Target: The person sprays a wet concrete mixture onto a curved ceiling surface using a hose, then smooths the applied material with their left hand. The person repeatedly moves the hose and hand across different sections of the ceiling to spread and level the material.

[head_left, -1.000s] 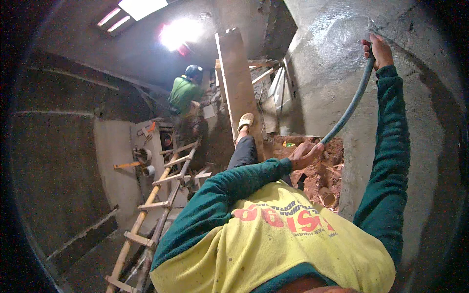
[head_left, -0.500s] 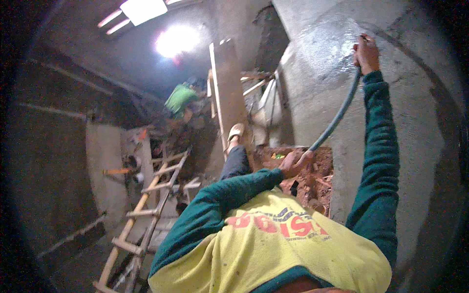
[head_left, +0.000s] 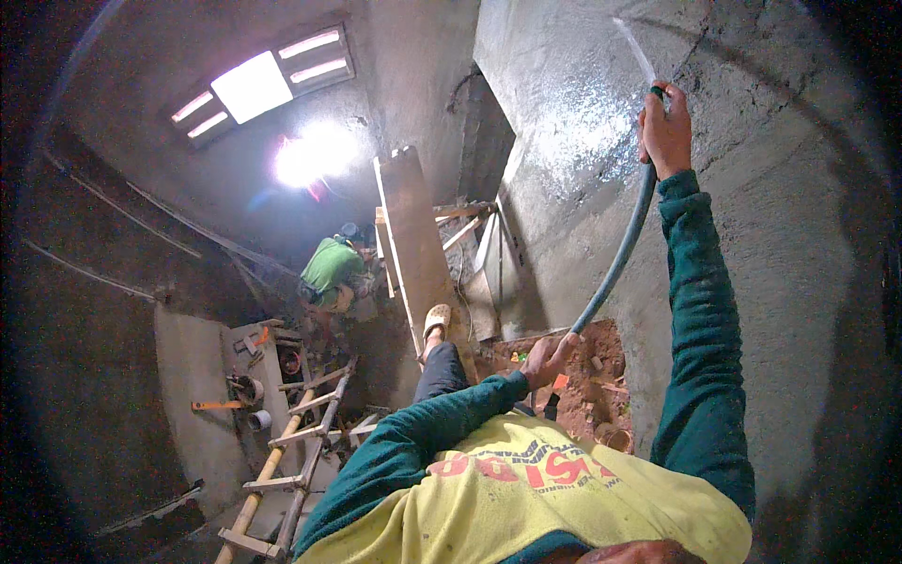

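Note:
A green-grey hose [head_left: 618, 265] runs in a curve between my two hands. High up on the right, my right hand [head_left: 667, 132] is closed around it close to its end. A thin jet of water [head_left: 635, 49] shoots from that end up and to the left, against the grey rendered wall [head_left: 601, 202], which glistens wet beside the hand. Lower down, in front of my body, my left hand [head_left: 547, 363] grips the same hose. Past the left hand the rest of the hose is hidden.
My foot in a pale clog rests on a wooden plank [head_left: 413, 235] high above the floor. A wooden ladder [head_left: 301, 437] leans at lower left. Below, a person in a green shirt [head_left: 331, 266] crouches. Reddish rubble [head_left: 601, 362] lies under my left hand. A bright lamp [head_left: 315, 155] glares ahead.
The view has tilted and shifted, showing more of the ceiling light and the crouching person. My right hand has turned, and the water jet now shows clearly. Both hands keep their hold on the hose.

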